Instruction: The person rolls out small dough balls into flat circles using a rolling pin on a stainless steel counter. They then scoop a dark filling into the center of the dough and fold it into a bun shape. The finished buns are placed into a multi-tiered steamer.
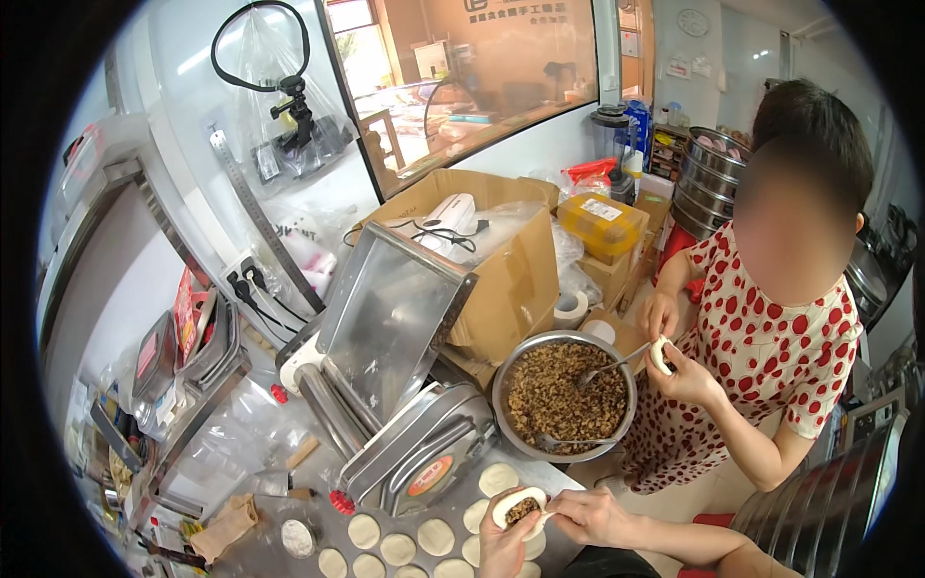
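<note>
A round dough wrapper with brown minced filling [522, 509] rests in my left hand [504, 543], the thumb lying over the filling. The fingertips of my right hand [594, 517] pinch the wrapper's right edge. Below and left of my hands, several flat dough rounds [436, 537] lie on the metal worktop [271, 522]. Beyond my hands stands a steel bowl [501, 423] of brown minced filling [560, 390], with two metal spoons in it. Across the bowl, a person in a red-spotted dress [777, 325] holds another filled wrapper [660, 355] in both hands.
A dough-rolling machine [405, 433] stands left of the bowl, with an open cardboard box [506, 289] behind it. A small tub of white powder [298, 538] and a cloth [225, 527] lie at the left. Stacked steamers [704, 184] stand at the back right, a large ribbed metal vessel [816, 491] at the lower right.
</note>
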`<state>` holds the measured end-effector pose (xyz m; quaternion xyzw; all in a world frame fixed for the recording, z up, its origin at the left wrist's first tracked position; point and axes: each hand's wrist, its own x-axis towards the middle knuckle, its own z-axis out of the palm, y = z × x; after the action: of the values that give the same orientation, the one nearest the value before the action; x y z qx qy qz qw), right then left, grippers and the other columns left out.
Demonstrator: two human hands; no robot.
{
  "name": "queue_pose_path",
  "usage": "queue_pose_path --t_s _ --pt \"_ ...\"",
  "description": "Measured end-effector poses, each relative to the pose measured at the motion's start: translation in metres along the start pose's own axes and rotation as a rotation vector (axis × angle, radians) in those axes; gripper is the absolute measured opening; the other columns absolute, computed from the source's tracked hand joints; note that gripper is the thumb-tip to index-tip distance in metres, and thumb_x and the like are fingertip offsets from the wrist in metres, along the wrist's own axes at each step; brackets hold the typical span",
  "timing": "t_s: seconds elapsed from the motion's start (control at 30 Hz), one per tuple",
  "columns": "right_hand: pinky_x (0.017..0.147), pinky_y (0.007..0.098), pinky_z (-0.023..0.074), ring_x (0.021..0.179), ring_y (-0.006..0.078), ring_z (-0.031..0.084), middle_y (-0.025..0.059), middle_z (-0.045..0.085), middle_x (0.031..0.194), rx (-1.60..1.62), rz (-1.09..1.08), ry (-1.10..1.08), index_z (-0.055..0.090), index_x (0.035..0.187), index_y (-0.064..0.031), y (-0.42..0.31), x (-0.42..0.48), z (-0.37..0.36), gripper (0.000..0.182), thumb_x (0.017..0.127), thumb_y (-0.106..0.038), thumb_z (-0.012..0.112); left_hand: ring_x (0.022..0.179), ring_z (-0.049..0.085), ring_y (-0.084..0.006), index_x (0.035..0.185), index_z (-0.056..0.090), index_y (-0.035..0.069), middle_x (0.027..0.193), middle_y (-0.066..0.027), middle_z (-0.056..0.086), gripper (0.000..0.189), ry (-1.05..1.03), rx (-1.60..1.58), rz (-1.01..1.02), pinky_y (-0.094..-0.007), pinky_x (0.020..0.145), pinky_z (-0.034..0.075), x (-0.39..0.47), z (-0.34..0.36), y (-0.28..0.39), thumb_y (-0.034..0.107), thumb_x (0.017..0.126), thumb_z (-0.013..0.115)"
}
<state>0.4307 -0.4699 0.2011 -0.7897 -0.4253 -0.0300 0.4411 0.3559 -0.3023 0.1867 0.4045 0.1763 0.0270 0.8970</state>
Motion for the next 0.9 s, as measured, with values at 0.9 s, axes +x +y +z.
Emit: queue_pose_path --t_s 0.9 --pt "0.056 0.0354 0.0552 0.065 0.0269 0.067 0.0097 0.067 0.083 0.097 0.139 -0.123 0.065 0.113 -0.0016 -0.002 0.006 -0.015 0.032 0.083 -0.009 0.075 0.116 0.06 -0.0178 0.136 0.052 0.001 0.129 -0.0135 0.061 0.042 -0.284 0.484 -0.296 -0.0296 0.1 0.048 0.021 0.0 0.041 -0.005 0.095 0.057"
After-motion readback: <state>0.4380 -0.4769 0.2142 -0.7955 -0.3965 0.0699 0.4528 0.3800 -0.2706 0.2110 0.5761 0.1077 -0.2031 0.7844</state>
